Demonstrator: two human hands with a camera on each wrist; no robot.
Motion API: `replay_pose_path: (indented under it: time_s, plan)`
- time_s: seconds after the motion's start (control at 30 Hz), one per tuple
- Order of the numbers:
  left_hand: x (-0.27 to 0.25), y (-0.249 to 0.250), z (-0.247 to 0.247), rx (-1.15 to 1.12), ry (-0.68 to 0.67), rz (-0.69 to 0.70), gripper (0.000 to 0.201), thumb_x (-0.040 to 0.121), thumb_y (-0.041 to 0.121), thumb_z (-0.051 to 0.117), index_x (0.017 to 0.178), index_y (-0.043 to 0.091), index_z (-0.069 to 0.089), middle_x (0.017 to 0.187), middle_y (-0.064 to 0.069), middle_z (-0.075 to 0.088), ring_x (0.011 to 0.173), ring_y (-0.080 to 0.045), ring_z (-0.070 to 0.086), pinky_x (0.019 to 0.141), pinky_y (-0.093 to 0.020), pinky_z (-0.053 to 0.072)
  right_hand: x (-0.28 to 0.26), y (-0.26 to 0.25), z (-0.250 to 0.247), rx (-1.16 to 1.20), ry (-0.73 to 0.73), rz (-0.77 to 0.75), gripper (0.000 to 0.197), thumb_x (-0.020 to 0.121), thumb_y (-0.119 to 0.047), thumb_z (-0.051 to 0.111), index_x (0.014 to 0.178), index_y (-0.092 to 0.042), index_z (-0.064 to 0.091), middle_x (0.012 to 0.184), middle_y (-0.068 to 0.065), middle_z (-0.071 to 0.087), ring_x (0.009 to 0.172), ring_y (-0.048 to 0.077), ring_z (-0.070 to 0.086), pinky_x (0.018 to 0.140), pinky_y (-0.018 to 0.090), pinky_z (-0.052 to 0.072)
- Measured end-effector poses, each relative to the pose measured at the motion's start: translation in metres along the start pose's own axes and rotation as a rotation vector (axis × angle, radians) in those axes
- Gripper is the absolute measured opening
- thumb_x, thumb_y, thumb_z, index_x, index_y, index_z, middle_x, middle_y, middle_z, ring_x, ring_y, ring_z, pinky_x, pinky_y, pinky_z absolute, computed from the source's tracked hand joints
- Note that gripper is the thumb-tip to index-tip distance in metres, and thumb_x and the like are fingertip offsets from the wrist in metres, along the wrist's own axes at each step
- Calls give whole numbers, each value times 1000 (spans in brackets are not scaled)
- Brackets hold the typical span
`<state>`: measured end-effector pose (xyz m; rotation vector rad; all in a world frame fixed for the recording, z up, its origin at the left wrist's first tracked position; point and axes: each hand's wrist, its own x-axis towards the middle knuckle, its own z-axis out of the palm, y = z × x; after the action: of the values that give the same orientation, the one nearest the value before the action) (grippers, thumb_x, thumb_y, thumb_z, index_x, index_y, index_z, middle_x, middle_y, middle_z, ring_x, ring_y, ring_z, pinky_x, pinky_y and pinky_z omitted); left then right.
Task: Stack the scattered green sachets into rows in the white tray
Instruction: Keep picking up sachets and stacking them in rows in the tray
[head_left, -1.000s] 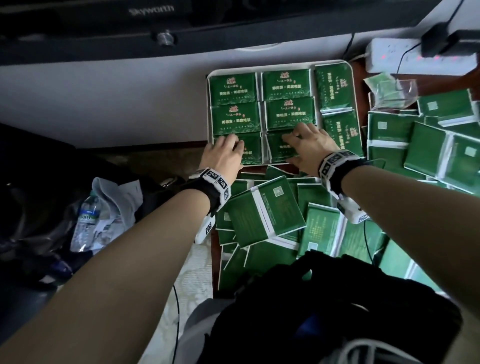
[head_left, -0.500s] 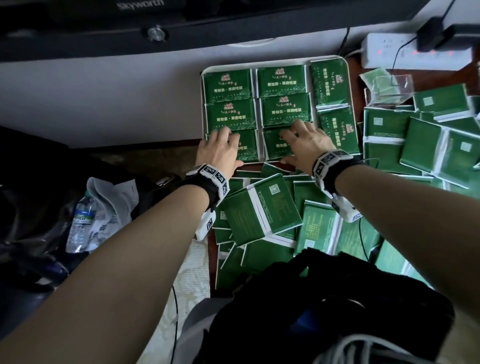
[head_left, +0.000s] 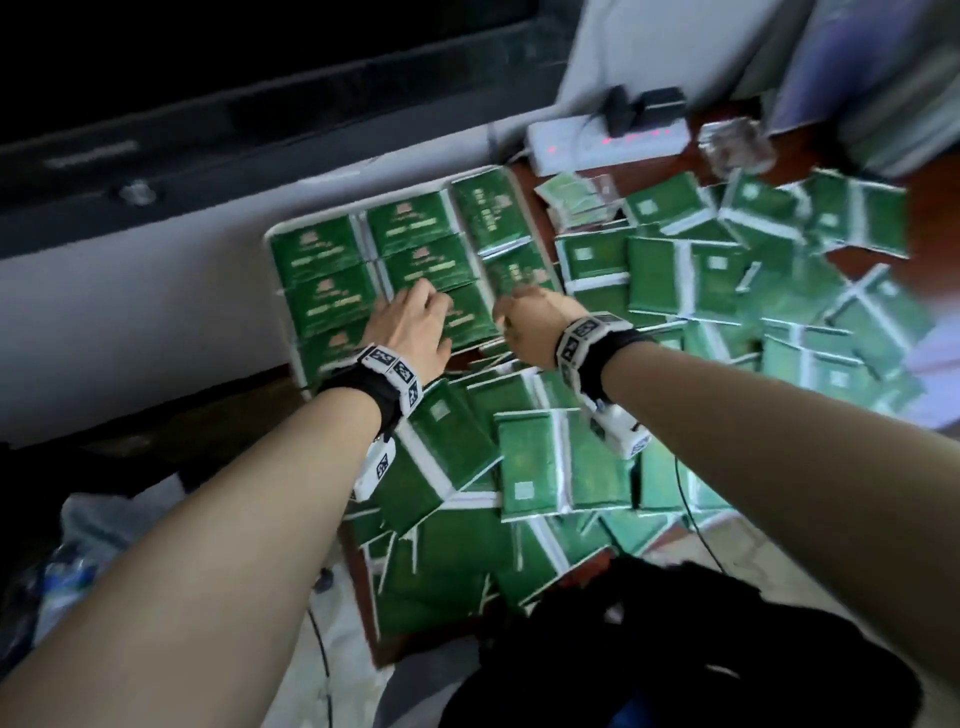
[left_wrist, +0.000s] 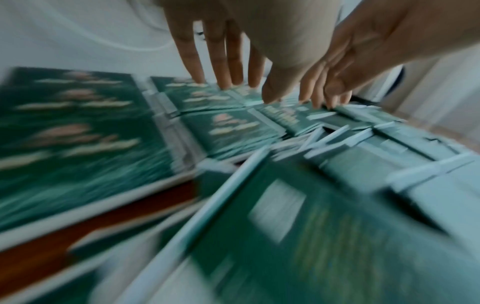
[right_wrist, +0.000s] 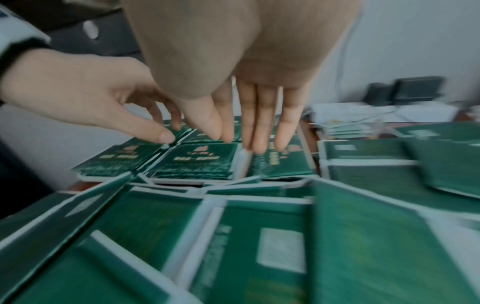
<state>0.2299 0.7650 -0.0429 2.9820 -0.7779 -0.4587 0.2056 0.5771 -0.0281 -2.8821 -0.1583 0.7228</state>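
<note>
The white tray holds green sachets stacked in rows, printed side up. My left hand reaches over the tray's middle column, and its straight fingertips touch a stack's top. My right hand is beside it at the right column. Its straight fingers point down at the seam between two stacks and hold nothing. Scattered sachets lie in a loose pile in front of the tray, with more to its right. All views are motion-blurred.
A white power strip with plugs lies behind the tray, and a clear plastic container stands to its right. A black bag sits at the near edge. A dark screen runs along the back. A water bottle lies low left.
Both hands have shifted right across the tray: the left from the near left stack to the middle column, the right from the middle to the right column. The head view has swung.
</note>
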Motion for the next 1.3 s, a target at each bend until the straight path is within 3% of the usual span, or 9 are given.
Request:
replay_pose_path:
  time_s: [0.1,0.2,0.33,0.4,0.53,0.73,0.9,1.13,1.3]
  plan:
    - [42,75,-29,23,-181,142,27,92,32,62,117,21,60,119,-4,59,102,-26,61,81,-33,50,-30,52,-12,-3,-90,142,27,92,-17,52,114,-15,66,112,14,66,100,32,65,83,35,55]
    - [73,153,-49,90,-376,246,33,92,38,63,116,15,68,119,-9,67,107,-29,63,88,-33,52,-64,117,-22,-39,-170,274,24,88,-19,51,105,-11,66,106,14,69,98,33,67,86,41,57]
    - [85,243,-67,110,-365,301,33,92,34,62,118,14,68,121,-10,67,110,-30,62,91,-34,52,-120,207,-40,-30,-149,415,17,87,-19,51,81,-11,65,97,13,70,91,32,67,84,41,58]
    - [90,281,-69,137,-353,305,35,92,35,62,118,13,68,120,-10,67,110,-29,63,92,-34,52,-148,256,-41,9,-97,479,19,90,-20,51,89,-10,68,102,12,70,90,31,65,83,35,56]
    - [101,346,-64,197,-341,236,32,90,40,62,107,14,70,110,-7,71,98,-25,66,90,-38,55,-203,350,-31,96,10,541,31,94,-19,56,121,-5,64,124,15,62,115,32,59,86,33,44]
    - [116,448,-65,132,-386,194,30,92,36,62,111,16,72,113,-6,71,104,-26,65,92,-33,52,-263,452,-16,183,-130,685,33,92,-29,62,118,-9,67,109,8,67,102,27,64,84,31,52]
    - [126,506,-57,103,-406,173,26,92,33,63,111,19,72,114,-3,71,104,-24,64,87,-29,52,-270,499,-11,104,-199,617,33,99,-28,52,124,-10,64,124,6,64,113,25,62,84,30,50]
    - [177,535,-39,29,-406,22,21,91,28,62,104,17,74,106,-8,72,97,-27,66,82,-29,53,-232,542,-7,151,-202,571,23,97,-14,48,107,-3,66,103,10,66,85,27,59,67,29,45]
    - [241,540,-26,-142,-231,-184,30,94,37,57,95,10,71,95,-11,70,79,-29,62,69,-30,49,-189,584,-5,231,-105,590,19,92,-18,54,102,-8,66,85,7,61,75,29,62,64,34,56]
